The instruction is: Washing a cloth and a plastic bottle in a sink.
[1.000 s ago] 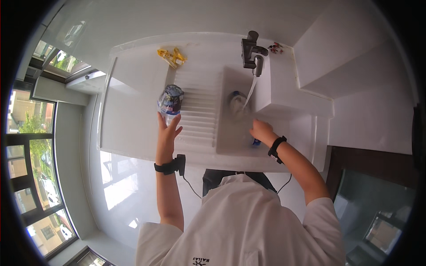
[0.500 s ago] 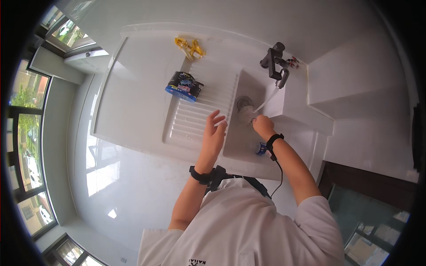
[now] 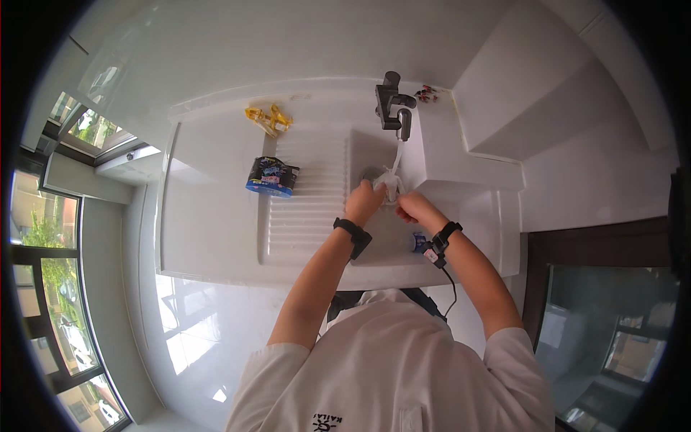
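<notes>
Under the stream of water, a wet white cloth (image 3: pixel 391 184) hangs between my two hands inside the sink (image 3: pixel 366 248). My left hand (image 3: pixel 364 202) is closed on its left side, close to the drain. On its right side my right hand (image 3: pixel 419 209) pinches the cloth, with fingers curled inward. Water runs from the dark grey faucet (image 3: pixel 392 108) onto the cloth. Fine detail of the cloth is too small to make out.
On the ribbed drainboard (image 3: pixel 309 237) to the left stands a black and blue pouch (image 3: pixel 273 177). Crumpled yellow packaging (image 3: pixel 269 119) lies behind it. A small blue item (image 3: pixel 419 242) sits in the sink by my right wrist. Small red and dark items (image 3: pixel 427 93) lie right of the faucet.
My left hand has moved right from above the drainboard into the sink and taken hold of the cloth. My head view has shifted, so the sink appears further left and lower.
</notes>
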A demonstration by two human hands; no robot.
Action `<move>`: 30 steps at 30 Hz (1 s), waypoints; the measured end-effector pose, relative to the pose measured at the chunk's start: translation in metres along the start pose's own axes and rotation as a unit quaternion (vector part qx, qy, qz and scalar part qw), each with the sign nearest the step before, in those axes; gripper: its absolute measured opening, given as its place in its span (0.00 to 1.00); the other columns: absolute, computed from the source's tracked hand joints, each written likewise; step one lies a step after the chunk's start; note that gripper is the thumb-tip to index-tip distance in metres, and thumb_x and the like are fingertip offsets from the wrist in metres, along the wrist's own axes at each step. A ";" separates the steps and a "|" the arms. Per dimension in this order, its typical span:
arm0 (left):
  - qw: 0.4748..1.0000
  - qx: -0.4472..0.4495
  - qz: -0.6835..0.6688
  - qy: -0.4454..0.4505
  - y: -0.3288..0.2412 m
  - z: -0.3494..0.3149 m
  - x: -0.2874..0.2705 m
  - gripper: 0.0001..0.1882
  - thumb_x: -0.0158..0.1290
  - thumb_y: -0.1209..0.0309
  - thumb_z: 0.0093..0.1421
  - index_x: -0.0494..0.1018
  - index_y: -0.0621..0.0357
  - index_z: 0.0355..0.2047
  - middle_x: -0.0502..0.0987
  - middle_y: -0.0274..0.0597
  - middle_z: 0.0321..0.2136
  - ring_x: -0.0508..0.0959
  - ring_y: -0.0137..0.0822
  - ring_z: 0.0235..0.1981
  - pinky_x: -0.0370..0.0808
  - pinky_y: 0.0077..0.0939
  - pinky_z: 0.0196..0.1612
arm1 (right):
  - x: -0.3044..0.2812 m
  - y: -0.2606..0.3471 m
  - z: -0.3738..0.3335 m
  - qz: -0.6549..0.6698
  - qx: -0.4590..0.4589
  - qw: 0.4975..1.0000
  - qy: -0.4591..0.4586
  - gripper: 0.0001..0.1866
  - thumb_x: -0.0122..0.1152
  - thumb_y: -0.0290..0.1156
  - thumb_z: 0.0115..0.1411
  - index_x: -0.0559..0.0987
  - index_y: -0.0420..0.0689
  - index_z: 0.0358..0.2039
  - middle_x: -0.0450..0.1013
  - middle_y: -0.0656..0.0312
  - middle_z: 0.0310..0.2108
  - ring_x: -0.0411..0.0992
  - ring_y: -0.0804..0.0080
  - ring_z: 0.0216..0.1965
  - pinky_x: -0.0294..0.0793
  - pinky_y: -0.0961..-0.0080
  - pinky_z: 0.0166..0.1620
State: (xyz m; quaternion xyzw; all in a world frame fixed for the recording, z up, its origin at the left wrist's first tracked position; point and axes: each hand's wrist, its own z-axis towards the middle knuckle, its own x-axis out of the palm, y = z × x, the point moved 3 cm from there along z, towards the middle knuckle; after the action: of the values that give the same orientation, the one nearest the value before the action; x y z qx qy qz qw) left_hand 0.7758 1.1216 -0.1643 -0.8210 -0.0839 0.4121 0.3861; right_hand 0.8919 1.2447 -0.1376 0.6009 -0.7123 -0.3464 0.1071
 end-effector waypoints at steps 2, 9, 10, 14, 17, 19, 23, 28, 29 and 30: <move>0.997 -0.026 -0.073 -0.013 0.001 0.014 -0.002 0.29 0.58 0.51 0.54 0.72 0.65 0.44 0.80 0.63 0.36 0.78 0.63 0.44 0.74 0.51 0.48 | -0.003 0.004 -0.001 -0.099 -0.030 0.994 -0.023 0.18 0.48 0.40 0.58 0.78 0.41 0.20 0.73 0.62 0.17 0.70 0.73 0.16 0.64 0.76 0.20; 0.982 0.118 0.147 -0.033 -0.019 0.019 -0.016 0.13 0.56 0.69 0.53 0.78 0.64 0.36 0.80 0.59 0.34 0.81 0.57 0.38 0.78 0.45 0.42 | -0.009 0.014 -0.008 -0.087 -0.060 0.994 -0.039 0.20 0.49 0.40 0.57 0.76 0.38 0.17 0.73 0.57 0.15 0.71 0.68 0.16 0.70 0.70 0.23; 0.980 0.122 0.155 -0.036 -0.022 0.018 -0.018 0.11 0.55 0.70 0.53 0.79 0.64 0.34 0.80 0.59 0.34 0.80 0.58 0.37 0.78 0.46 0.42 | -0.009 0.012 -0.006 -0.084 -0.048 0.994 -0.041 0.20 0.49 0.40 0.57 0.76 0.39 0.17 0.73 0.57 0.15 0.71 0.68 0.16 0.70 0.70 0.23; 0.976 0.145 0.155 -0.036 -0.038 0.011 -0.022 0.09 0.53 0.70 0.54 0.79 0.64 0.29 0.80 0.59 0.32 0.80 0.59 0.37 0.78 0.47 0.42 | -0.018 0.001 -0.002 -0.021 -0.019 0.998 -0.055 0.20 0.47 0.41 0.57 0.77 0.40 0.18 0.72 0.60 0.15 0.70 0.71 0.15 0.66 0.75 0.19; 0.967 0.164 0.194 -0.002 -0.044 0.012 -0.025 0.09 0.53 0.73 0.53 0.81 0.63 0.31 0.81 0.57 0.30 0.82 0.56 0.37 0.79 0.45 0.42 | -0.028 0.003 -0.010 -0.020 -0.046 0.997 -0.061 0.20 0.47 0.41 0.58 0.77 0.40 0.18 0.73 0.59 0.15 0.70 0.71 0.15 0.66 0.74 0.19; 0.953 0.193 0.228 -0.040 -0.018 0.031 -0.024 0.09 0.53 0.74 0.53 0.81 0.63 0.30 0.81 0.58 0.31 0.82 0.56 0.37 0.79 0.45 0.41 | -0.026 0.021 -0.010 -0.018 -0.070 0.996 -0.043 0.20 0.46 0.41 0.58 0.77 0.40 0.18 0.73 0.59 0.15 0.70 0.71 0.15 0.66 0.74 0.20; 0.965 0.185 0.181 -0.048 -0.061 0.021 -0.036 0.08 0.53 0.74 0.53 0.80 0.64 0.28 0.81 0.58 0.29 0.82 0.56 0.35 0.79 0.45 0.40 | -0.045 0.026 0.000 -0.020 -0.098 0.989 -0.108 0.21 0.45 0.41 0.59 0.76 0.40 0.17 0.73 0.59 0.15 0.70 0.70 0.14 0.67 0.72 0.20; 0.964 0.169 0.178 -0.099 -0.069 0.005 -0.035 0.09 0.52 0.72 0.57 0.80 0.65 0.27 0.80 0.60 0.27 0.81 0.58 0.32 0.79 0.46 0.38 | -0.038 0.040 0.007 -0.080 -0.129 0.977 -0.149 0.27 0.42 0.44 0.56 0.72 0.43 0.05 0.72 0.56 0.12 0.74 0.56 0.20 0.75 0.63 0.35; 0.969 0.168 0.153 -0.101 -0.074 0.012 -0.047 0.11 0.50 0.71 0.60 0.80 0.65 0.28 0.80 0.61 0.28 0.81 0.59 0.32 0.79 0.47 0.38 | -0.038 0.041 0.007 -0.080 -0.133 0.977 -0.149 0.27 0.42 0.44 0.56 0.72 0.43 0.05 0.72 0.56 0.12 0.74 0.56 0.20 0.75 0.63 0.35; 0.965 0.176 0.158 -0.109 -0.062 0.014 -0.048 0.11 0.50 0.72 0.58 0.80 0.65 0.27 0.80 0.61 0.28 0.82 0.58 0.33 0.79 0.47 0.38 | -0.036 0.039 0.005 -0.109 -0.126 0.972 -0.166 0.27 0.43 0.44 0.56 0.73 0.42 0.06 0.73 0.56 0.12 0.75 0.55 0.20 0.75 0.63 0.36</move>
State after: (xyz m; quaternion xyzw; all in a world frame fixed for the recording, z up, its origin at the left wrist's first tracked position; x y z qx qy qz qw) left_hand 0.7452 1.1506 -0.0963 -0.6930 0.0791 0.5629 0.4434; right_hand 0.8679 1.2819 -0.1078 0.5903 -0.6011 -0.5381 0.0239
